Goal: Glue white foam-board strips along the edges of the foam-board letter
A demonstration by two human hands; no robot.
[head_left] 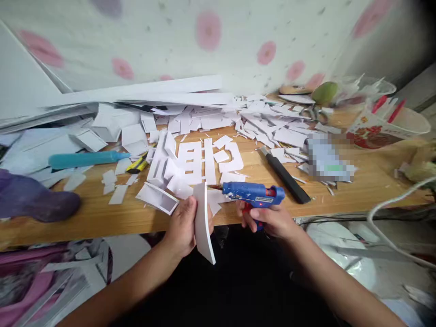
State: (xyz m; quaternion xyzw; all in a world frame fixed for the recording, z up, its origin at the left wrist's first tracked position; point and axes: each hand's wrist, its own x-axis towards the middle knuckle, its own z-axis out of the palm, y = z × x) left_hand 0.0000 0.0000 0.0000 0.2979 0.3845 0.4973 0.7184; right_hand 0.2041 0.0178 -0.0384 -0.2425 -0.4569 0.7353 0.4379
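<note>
My left hand grips a curved white foam-board strip, held upright at the table's front edge. In my right hand is a blue hot glue gun with a red trigger, its indicator light glowing red. The nozzle points left and sits at the strip's upper edge; whether it touches I cannot tell. Just beyond lie flat white cut-out shapes on the wood. A folded white piece and other assembled white pieces stand to the left of them.
A black-handled knife lies on the right, near a blurred-out object. Leftward are a teal bottle, a yellow cutter and a purple sleeve. White scraps cover the back. A paper tub and white cable are at right.
</note>
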